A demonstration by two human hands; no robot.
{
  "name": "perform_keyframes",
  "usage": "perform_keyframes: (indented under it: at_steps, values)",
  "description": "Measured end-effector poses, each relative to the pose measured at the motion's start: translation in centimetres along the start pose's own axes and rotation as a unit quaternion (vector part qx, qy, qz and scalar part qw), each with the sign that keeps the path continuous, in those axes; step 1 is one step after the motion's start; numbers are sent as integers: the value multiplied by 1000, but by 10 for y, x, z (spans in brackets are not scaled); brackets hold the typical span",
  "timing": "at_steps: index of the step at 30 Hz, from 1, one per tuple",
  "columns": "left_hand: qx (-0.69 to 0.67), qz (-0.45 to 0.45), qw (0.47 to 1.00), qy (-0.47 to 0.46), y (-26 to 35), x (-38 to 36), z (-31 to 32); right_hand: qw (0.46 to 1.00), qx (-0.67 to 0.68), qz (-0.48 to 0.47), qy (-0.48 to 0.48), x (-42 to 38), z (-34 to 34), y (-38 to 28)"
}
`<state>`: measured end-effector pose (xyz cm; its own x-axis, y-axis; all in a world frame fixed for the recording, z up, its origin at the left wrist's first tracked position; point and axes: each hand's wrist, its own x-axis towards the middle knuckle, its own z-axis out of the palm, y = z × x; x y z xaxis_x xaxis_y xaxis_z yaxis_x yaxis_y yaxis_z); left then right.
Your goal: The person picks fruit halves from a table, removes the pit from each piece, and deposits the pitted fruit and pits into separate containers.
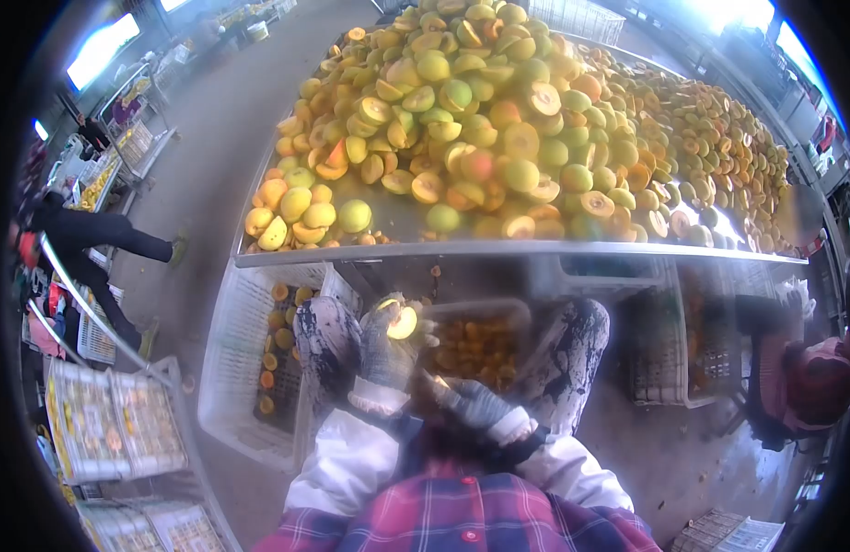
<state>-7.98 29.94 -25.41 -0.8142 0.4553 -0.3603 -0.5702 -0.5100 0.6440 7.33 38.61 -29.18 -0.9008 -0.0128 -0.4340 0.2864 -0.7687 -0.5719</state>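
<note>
My left hand (388, 345), in a grey glove, is closed around a yellow peach half (403, 323), its pale cut face turned up. Beside it and lower, my gloved right hand (474, 403) is curled, with a small light tip at its fingers that I cannot make out. Both hands are above my lap, between my knees. A crate (471, 305) with small orange-brown pieces stands just beyond them. In front, a metal-edged table (517, 248) bears a large heap of yellow-green peaches (433, 64), many cut in half.
A white crate (224, 359) with several peach halves stands by my left knee. Another crate (664, 368) is at the right, near a person in a dark red cap (819, 386). At left, a person in dark trousers (93, 235) is near a rack of trays (121, 423).
</note>
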Motion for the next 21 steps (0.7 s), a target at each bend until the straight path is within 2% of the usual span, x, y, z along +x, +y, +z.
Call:
perform_keyframes:
  at_steps: [1, 3, 4, 5, 7, 8, 10, 13, 14, 15, 17, 19, 21]
  values:
    - [3, 7, 1000, -3, 1, -2, 0, 1000, -1, -4, -7, -2, 1, -7]
    - [-49, -32, 998, -34, 2, -10, -5, 977, -190, -86, 46, -9, -2, -18]
    - [-64, -29, 997, -26, 0, -12, -5, 888, -409, -197, 74, -10, -4, -23]
    - [-61, -28, 997, -26, -5, -14, -7, 889, -406, -199, 72, -12, -4, -28]
    - [67, 56, 996, -10, -18, -13, -14, 837, -515, -156, 101, -21, 5, -43]
    - [71, 54, 996, -16, -27, -6, -24, 837, -513, -160, 105, -22, 5, -43]
    - [207, 142, 968, -21, -45, 6, -43, 804, -547, -202, 115, -21, 8, -44]
    - [176, 119, 974, -79, -55, 2, -51, 771, -601, -169, 125, -19, 17, -47]
    - [174, 119, 974, -78, -55, 1, -53, 784, -574, -209, 110, -13, 10, -40]
    - [221, 107, 968, -51, -51, -5, -48, 784, -576, -206, 109, -13, 12, -39]
    - [266, 93, 959, -20, -39, -23, -30, 873, -415, -238, 93, -10, 19, -39]
    - [480, 147, 864, 33, -27, -46, 1, 868, -405, -270, 104, -2, 21, -43]
    - [490, 179, 853, 9, -16, -57, 20, 861, -394, -301, 115, 6, 18, -40]
